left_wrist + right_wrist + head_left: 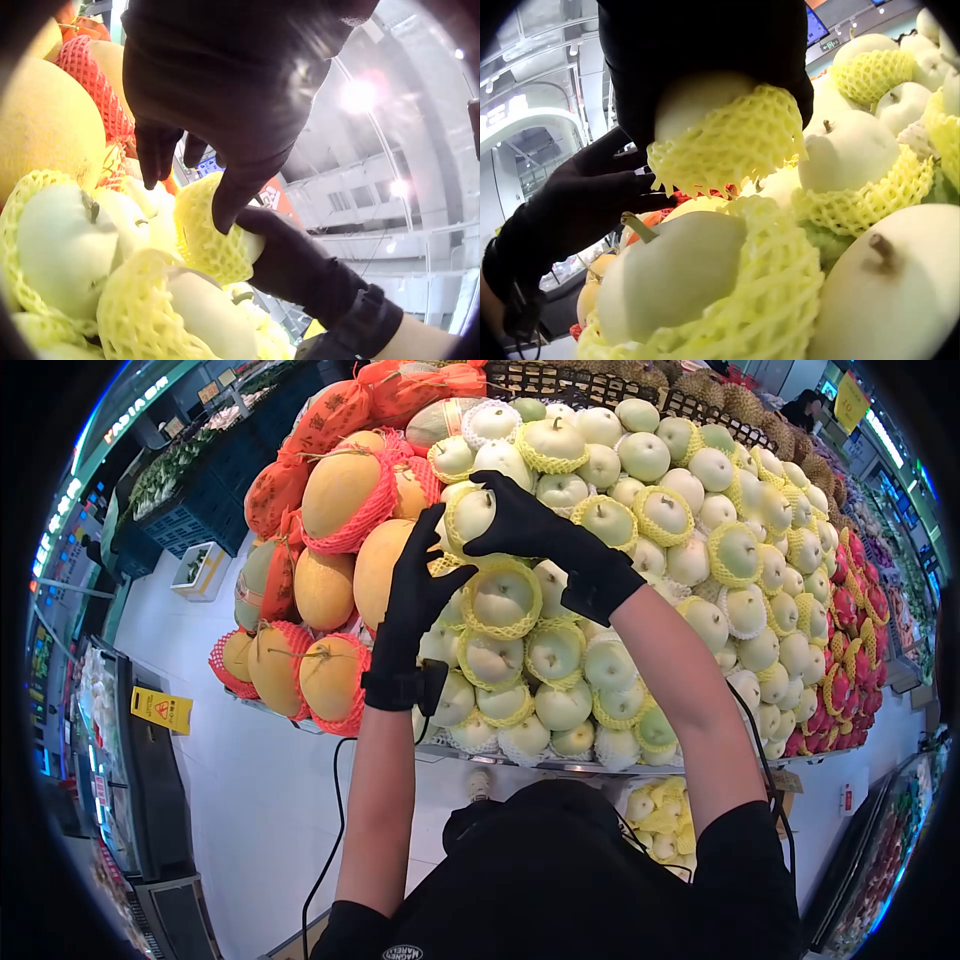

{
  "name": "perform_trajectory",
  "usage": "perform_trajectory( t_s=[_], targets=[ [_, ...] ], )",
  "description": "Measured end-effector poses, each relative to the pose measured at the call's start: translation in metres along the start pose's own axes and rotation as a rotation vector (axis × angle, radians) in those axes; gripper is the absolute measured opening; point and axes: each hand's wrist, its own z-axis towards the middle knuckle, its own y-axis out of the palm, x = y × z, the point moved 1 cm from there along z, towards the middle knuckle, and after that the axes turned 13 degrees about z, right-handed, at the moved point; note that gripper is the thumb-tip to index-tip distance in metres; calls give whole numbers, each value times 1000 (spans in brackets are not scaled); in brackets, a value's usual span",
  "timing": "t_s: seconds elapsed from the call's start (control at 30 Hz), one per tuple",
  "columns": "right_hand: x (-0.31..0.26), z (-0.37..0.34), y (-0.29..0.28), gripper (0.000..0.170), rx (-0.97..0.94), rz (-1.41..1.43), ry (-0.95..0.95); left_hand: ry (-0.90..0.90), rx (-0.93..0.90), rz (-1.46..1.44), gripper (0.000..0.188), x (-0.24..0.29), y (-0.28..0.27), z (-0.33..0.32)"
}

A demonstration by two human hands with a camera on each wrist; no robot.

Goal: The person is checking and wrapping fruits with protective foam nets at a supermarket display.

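My right hand (535, 525), in a black glove, grips a pale melon (473, 517) wrapped in a yellow foam net (731, 142), its thumb and fingers around the fruit. It is held at the left part of a heap of similar melons. Beside it, my left hand (415, 585), also gloved in black, has its fingers extended and thumb spread. In the left wrist view, the left thumb (232, 199) overlaps the held melon's net. Just below the hands lies another netted melon (502, 598).
Large yellow melons (325, 588), some in red foam nets, lie left of the heap, with orange-red bags (335, 420) behind. Dragon fruit (845, 605) fills the right side. A metal edge (570, 765) runs along the stand's front. A yellow sign (160, 710) is at the left.
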Motion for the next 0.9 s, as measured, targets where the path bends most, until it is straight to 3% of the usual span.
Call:
perform_trajectory(
  t_s=[0.07, 0.17, 0.37, 0.63, 0.73, 0.83, 0.9],
  targets=[
    [-2, 0, 4, 98, -18, 16, 44, 4, -117, -32, 101, 2, -1, 14],
    [1, 1, 6, 98, -30, -2, 52, 63, -178, 128, 106, -9, 3, 32],
    [9, 3, -6, 91, -96, 79, 26, 60, -170, 202, 102, -27, 13, 42],
    [34, -10, -15, 65, 5, 146, 44, 127, -210, 267, 101, -56, 6, 47],
    [14, -27, -27, 52, -43, 25, 167, 51, -260, 209, 104, -48, 7, 43],
    [39, -35, -24, 46, -53, 120, 25, 6, -294, 239, 109, -42, 10, 42],
    [39, -40, -22, 44, -83, 184, 43, 10, -298, 272, 111, -40, 11, 43]
  ],
)
